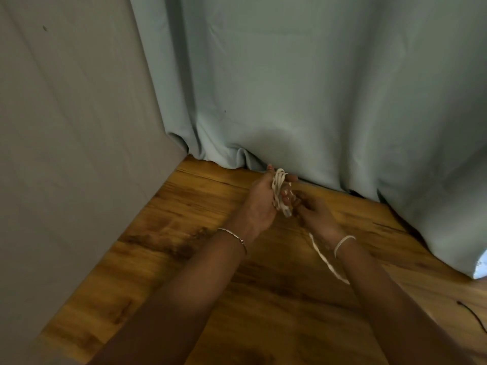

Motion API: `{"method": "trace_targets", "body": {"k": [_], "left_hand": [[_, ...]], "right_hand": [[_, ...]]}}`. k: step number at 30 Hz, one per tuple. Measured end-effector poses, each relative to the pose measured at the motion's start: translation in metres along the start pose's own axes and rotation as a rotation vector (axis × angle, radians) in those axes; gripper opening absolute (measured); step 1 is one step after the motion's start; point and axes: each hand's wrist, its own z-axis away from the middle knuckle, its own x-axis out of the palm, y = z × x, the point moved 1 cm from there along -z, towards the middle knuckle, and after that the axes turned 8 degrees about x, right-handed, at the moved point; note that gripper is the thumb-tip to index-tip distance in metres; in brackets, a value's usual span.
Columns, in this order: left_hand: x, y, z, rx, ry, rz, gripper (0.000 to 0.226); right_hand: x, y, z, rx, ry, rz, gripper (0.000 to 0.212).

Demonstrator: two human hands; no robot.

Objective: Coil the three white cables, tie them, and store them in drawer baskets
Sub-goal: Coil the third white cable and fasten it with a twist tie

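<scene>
Plainly, the risk I see from my end is the coil springing apart: the loops of the white cable sit bunched and uneven on the left hand. If that grip slackens while the free end is being worked, the turns could slip off the fingertips and unravel. The loose tail worries me too. It hangs below the right wrist over the wooden surface, where it could catch on the forearm and drag the bundle askew as it is drawn in.

The coil is held up off the wood, close to the hem of the curtain. It runs lengthwise along the left hand, whose fingers are curled around the loops, with the thumb pressed across the top of the bundle. The right hand is just beside it, its fingers bent in toward the coil's lower end and touching it — motion blur stops me telling whether they actually pinch a strand.
</scene>
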Motion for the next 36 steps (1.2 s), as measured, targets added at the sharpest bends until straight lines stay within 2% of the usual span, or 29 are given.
{"method": "trace_targets", "body": {"k": [3,5,7,11,14,17,19,21,24,29,33,36], "left_hand": [[-0.007,0.004,-0.005,0.038,0.083,0.052,0.058],[-0.011,0.007,-0.006,0.065,0.152,0.057,0.055],[-0.019,0.011,-0.01,0.105,0.218,0.015,0.052],[-0.03,0.015,-0.017,0.123,0.314,-0.102,0.048],[-0.031,0.007,-0.018,0.106,0.296,-0.302,0.045],[-0.041,-0.003,-0.018,0.134,0.211,-0.545,0.038],[-0.043,-0.004,-0.012,0.06,0.172,-0.648,0.039],[-0.044,-0.006,-0.011,-0.026,0.115,-0.782,0.044],[-0.046,-0.006,-0.01,-0.078,0.047,-0.931,0.053],[-0.039,-0.009,0.001,-0.156,0.01,-0.715,0.06],[-0.042,-0.017,0.004,-0.166,-0.047,-0.524,0.06],[-0.04,-0.016,0.005,-0.214,-0.035,-0.248,0.063]], "right_hand": [[0.011,0.004,0.012,-0.01,-0.064,0.239,0.032],[0.015,0.006,0.016,-0.067,-0.06,0.518,0.029],[0.022,0.005,0.021,-0.131,-0.031,0.659,0.027],[0.034,-0.008,0.025,-0.316,0.04,0.711,0.027],[0.034,-0.018,0.021,-0.401,0.068,0.732,0.022],[0.023,-0.025,0.012,-0.367,0.143,0.668,0.017],[0.012,-0.03,0.005,-0.324,0.198,0.607,0.009],[0.006,-0.034,-0.001,-0.323,0.182,0.594,0.005],[0.002,-0.039,-0.008,-0.338,0.109,0.536,0.01],[-0.018,-0.045,-0.025,-0.321,0.126,0.414,0.026],[-0.02,-0.036,-0.033,-0.278,0.074,0.369,0.022],[-0.012,-0.022,-0.032,-0.205,0.054,0.232,0.009]]}}
